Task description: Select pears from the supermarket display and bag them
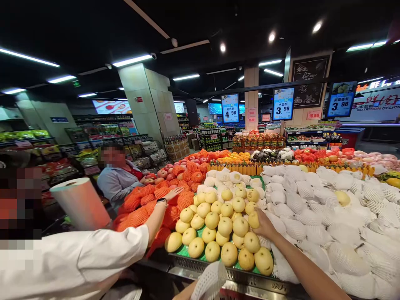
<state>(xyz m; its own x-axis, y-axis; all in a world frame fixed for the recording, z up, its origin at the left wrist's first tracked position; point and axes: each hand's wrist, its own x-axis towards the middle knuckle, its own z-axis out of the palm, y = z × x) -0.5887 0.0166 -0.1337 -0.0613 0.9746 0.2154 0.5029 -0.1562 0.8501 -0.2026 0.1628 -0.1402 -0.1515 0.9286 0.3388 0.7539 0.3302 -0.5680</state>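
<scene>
My right hand (265, 225) reaches over a pile of yellow pears and is closed around a pear (253, 220) at the pile's right side. At the bottom edge, my left hand (185, 293) is mostly out of frame or hidden behind a white foam fruit net (211, 278), which it holds. The bare pears (225, 226) are heaped on green matting (185, 250) at the front of the display. Several pears behind them sit in white foam nets (223, 175).
Another person's white-sleeved arm (155, 216) with a watch stretches over red-netted apples (137, 218) at left. A second person (117, 179) stands beyond. White foam-wrapped fruit (340, 227) fills the right. A plastic bag roll (81, 204) stands left. Price signs (283, 104) hang above.
</scene>
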